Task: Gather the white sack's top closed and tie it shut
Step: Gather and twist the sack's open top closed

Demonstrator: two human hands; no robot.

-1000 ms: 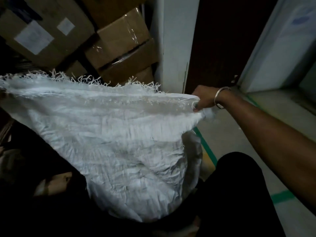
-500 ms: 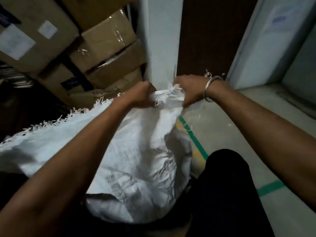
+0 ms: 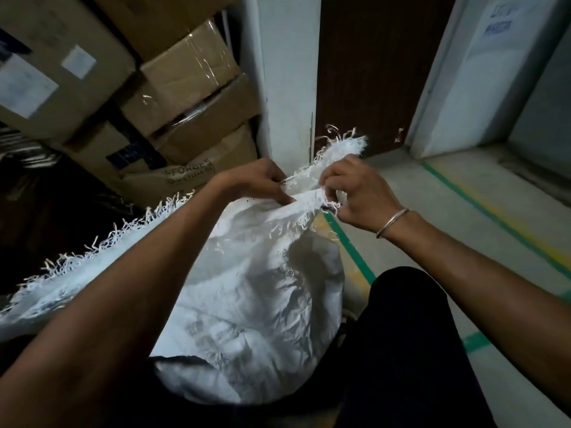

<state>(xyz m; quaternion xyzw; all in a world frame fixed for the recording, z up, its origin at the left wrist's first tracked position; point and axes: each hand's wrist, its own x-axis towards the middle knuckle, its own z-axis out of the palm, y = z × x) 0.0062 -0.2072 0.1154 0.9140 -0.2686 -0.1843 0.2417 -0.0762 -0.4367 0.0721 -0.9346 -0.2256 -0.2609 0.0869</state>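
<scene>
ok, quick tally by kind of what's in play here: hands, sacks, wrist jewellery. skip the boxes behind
hands: 2, left hand and right hand, both gripping the frayed top
white sack: 1
bangle: 1, on the right wrist
total: 4

Storeroom or warehouse corridor, seen from where I stand. Taped cardboard cartons (image 3: 185, 75) with paper labels (image 3: 26, 88) are stacked beside a white pillar (image 3: 287, 72). Green tape lines (image 3: 349, 242) and a yellow stripe (image 3: 525, 233) mark the bare floor (image 3: 432, 205) (as in goods-handling areas). A woven white sack (image 3: 262, 304) stands beside my leg (image 3: 401, 335), near a dark door (image 3: 370, 72).
</scene>
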